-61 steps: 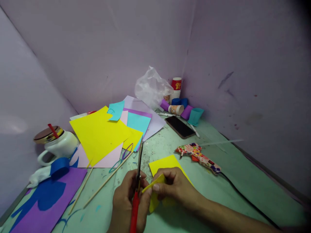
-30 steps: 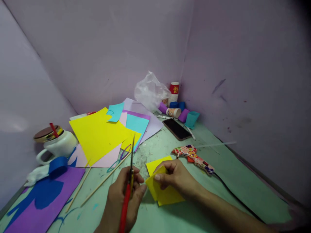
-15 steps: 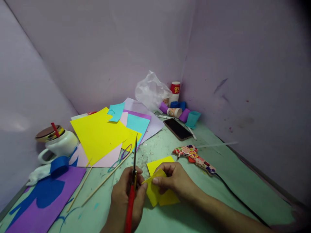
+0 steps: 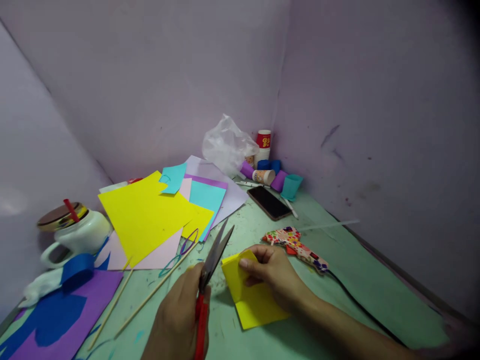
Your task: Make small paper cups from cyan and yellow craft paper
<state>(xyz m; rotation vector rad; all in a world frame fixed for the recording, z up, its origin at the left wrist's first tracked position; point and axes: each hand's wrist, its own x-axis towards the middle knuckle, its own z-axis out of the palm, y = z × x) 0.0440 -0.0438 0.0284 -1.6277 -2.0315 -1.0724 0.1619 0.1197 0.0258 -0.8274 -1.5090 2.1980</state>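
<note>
Red-handled scissors [image 4: 203, 312] are in my left hand [image 4: 179, 310], whose fingers are closed round the handles. The blades point away from me and stand slightly apart. My right hand [image 4: 275, 275] pinches a small folded piece of yellow paper [image 4: 258, 307] between thumb and fingers, and the paper's left edge faces the scissors. The blades and the paper do not touch. Behind my right hand lies a floral-patterned hot glue gun [image 4: 296, 246] with a black cord.
At the left are a white mug [image 4: 84, 232], purple paper [image 4: 90, 310] with blue cut-outs, and wooden sticks [image 4: 153, 290]. Coloured sheets [image 4: 146, 215] lie further back. A phone [image 4: 269, 202], several paper cups [image 4: 263, 176] and a clear plastic bag [image 4: 227, 145] are near the wall corner.
The scissors have opened a little and tilted right. My left hand has moved away from the yellow paper, which my right hand now holds alone. The view has shifted slightly.
</note>
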